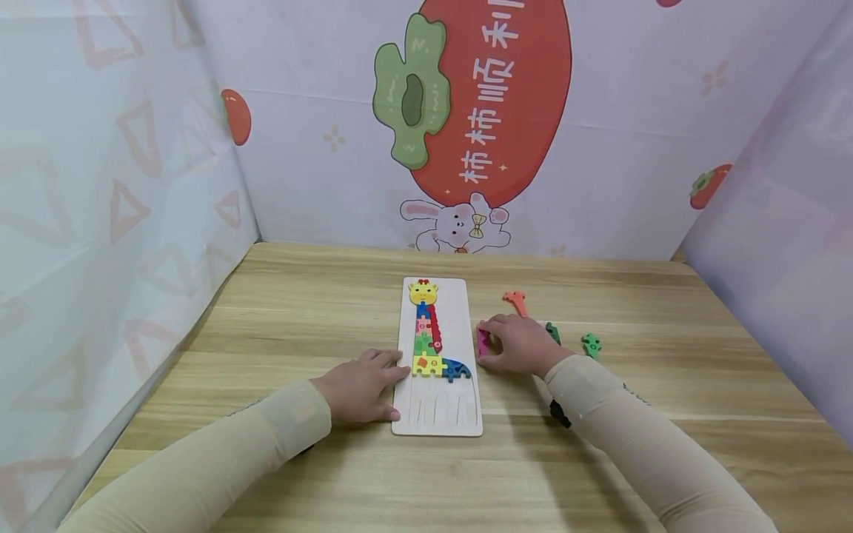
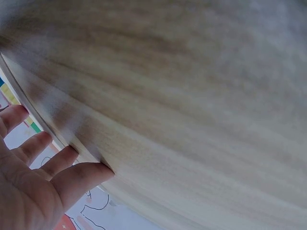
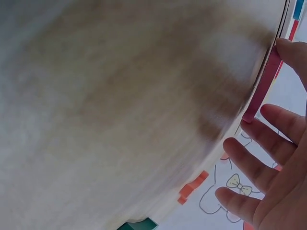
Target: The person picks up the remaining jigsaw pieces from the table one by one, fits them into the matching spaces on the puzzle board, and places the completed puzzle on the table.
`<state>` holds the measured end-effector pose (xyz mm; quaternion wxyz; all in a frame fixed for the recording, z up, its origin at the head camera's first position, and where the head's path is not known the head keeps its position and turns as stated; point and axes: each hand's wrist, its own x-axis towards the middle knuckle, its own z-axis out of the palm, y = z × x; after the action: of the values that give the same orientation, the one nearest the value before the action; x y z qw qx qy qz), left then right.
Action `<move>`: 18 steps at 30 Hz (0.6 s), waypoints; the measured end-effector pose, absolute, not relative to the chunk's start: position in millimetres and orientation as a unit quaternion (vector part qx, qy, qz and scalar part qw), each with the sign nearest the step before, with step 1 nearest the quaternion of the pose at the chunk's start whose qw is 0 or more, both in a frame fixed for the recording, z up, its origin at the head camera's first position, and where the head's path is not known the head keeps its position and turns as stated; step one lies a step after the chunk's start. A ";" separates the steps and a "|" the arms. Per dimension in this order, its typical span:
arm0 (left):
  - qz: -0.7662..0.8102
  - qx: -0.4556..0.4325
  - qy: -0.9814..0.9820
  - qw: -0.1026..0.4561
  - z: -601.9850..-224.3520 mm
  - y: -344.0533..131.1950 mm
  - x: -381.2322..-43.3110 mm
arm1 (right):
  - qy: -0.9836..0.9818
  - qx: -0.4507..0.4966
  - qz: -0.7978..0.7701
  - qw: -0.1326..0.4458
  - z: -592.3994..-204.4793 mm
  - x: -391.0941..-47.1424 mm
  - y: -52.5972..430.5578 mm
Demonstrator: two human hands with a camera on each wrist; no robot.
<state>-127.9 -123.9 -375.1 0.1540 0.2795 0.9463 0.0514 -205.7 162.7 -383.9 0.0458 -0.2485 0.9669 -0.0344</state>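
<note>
A pale wooden puzzle board lies upright in front of me, with a giraffe's yellow head and several coloured neck and body pieces set in it. Bare outlined grooves show at its lower end. My left hand rests at the board's left edge, fingers spread and fingertips at the rim. To the right of the board, my right hand pinches a magenta puzzle piece between thumb and index finger. The other right fingers are extended, as the right wrist view shows.
Beyond the right hand lies an orange piece. A dark green piece is partly hidden behind the right wrist, and a lighter green piece lies farther right. Printed cloth walls enclose the wooden table at back and sides.
</note>
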 end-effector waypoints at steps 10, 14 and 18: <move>0.051 0.281 0.946 0.151 -376.5 -124.7 -127.7 | 0.969 -0.241 -0.042 0.045 -379.7 -204.3 162.0; 0.051 0.283 0.946 0.151 -376.6 -124.7 -127.8 | 0.968 -0.244 -0.044 0.036 -378.5 -203.8 162.0; 0.051 0.283 0.946 0.151 -376.2 -124.4 -128.0 | 0.967 -0.249 -0.041 0.032 -378.2 -203.7 162.0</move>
<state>-128.0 -124.4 -376.2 0.1514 0.2828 0.9458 0.0513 -203.7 162.0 -378.2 0.0318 -0.2488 0.9672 -0.0412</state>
